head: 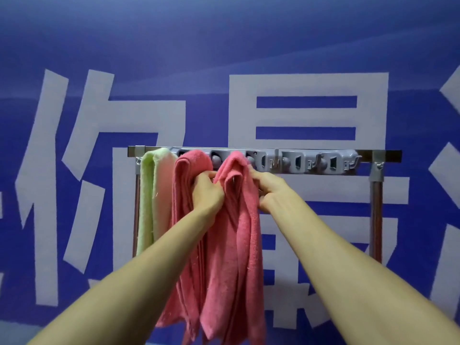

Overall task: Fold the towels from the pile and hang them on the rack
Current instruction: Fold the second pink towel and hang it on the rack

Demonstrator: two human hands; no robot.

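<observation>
While both your arms reach forward, wall (224,46): blue, filling the whole view, with large pale characters (308,118) painted across it.
Rack (388,155): a metal crossbar on 2 upright posts, standing in front of the wall at about the height of your hands.
Hook strip (298,161): a grey plastic strip along the crossbar, with holders and small hooks; its right half is bare.
Right coral towel (239,232): the task's thing, folded and hanging lengthwise between your 2 hands, its top bunched against the hook strip near the middle. You cannot tell whether it is caught on a holder.
Left coral towel (184,195): folded, hanging from the strip just left of the first, touching it lower down.
Pale pink towel (163,195): hanging beside the left coral towel, touching it.
Green towel (145,200): at the left end of the rack, against the pale pink towel.
Left hand (207,192): fingers curled into the left edge of the right coral towel near its top, gripping the fold.
Right hand (271,191): fingers and thumb pinching the towel's right edge at the same height.
</observation>
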